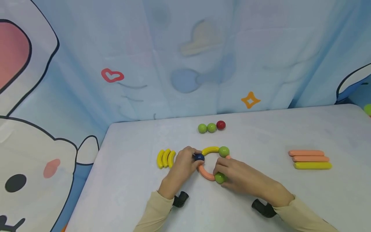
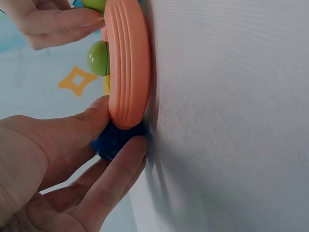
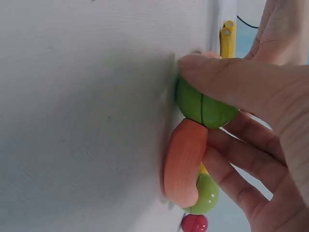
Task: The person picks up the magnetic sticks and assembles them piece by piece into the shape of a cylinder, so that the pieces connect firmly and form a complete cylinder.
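Observation:
On the table lies a ring of curved pieces and balls. My left hand (image 1: 183, 161) pinches the dark blue ball (image 1: 199, 157) on the ring's left side, between thumb and fingers. With thumb and fingers, my right hand (image 1: 239, 176) grips the lower green ball (image 1: 220, 178). An orange curved stick (image 1: 206, 174) runs between these two balls. A yellow curved stick (image 1: 210, 150) spans the top to another green ball (image 1: 224, 151). In the right wrist view a second orange curved stick (image 3: 185, 164) meets the gripped green ball (image 3: 212, 110); the head view shows mostly its upper end.
Several yellow curved sticks (image 1: 166, 158) lie left of my left hand. Behind the ring sit two green balls (image 1: 207, 128) and a red ball (image 1: 221, 125). Two orange straight sticks (image 1: 307, 155) and a yellow straight stick (image 1: 313, 165) lie at the right. A patterned curtain (image 1: 162, 96) hangs behind the table.

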`<action>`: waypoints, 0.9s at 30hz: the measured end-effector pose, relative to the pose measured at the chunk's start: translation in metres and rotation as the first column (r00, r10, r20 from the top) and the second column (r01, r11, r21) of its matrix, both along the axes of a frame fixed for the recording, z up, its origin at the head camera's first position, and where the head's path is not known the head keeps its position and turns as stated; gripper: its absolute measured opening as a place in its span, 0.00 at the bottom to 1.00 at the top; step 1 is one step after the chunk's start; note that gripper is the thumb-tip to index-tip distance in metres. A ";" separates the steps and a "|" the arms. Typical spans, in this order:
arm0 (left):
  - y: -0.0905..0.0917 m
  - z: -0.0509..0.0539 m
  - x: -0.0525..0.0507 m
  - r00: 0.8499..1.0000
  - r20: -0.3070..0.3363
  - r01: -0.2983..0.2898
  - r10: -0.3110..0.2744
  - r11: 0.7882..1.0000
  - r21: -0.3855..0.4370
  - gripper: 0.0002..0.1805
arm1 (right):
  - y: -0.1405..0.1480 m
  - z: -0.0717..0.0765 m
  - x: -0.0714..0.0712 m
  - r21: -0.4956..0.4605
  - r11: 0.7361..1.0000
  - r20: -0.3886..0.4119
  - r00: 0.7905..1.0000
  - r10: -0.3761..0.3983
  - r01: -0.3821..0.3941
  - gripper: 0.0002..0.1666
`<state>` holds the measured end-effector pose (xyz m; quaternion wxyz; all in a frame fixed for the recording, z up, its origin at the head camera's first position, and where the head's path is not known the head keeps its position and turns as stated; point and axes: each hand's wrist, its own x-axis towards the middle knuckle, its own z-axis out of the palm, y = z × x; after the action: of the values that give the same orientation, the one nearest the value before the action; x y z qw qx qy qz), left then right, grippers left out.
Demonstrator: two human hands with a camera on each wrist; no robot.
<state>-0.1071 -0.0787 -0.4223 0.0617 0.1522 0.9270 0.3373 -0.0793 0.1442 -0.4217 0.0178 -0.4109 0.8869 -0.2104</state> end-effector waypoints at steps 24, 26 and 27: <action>-0.004 0.005 0.019 0.999 -0.027 -0.036 0.034 0.996 -0.088 0.18 | 0.019 -0.007 0.003 -0.007 0.996 -0.103 0.991 -0.084 0.084 0.21; -0.005 0.006 0.026 0.999 -0.027 -0.041 0.039 0.994 -0.097 0.17 | 0.023 -0.007 0.002 -0.013 0.993 -0.099 0.988 -0.117 0.116 0.22; -0.005 0.007 0.029 0.999 -0.029 -0.038 0.035 0.993 -0.108 0.18 | 0.024 -0.007 0.002 -0.022 0.991 -0.096 0.986 -0.133 0.132 0.22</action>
<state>-0.0779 -0.0833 -0.4149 0.0509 0.1362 0.9473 0.2855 -0.0772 0.1686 -0.4282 -0.0425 -0.3609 0.9104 -0.1976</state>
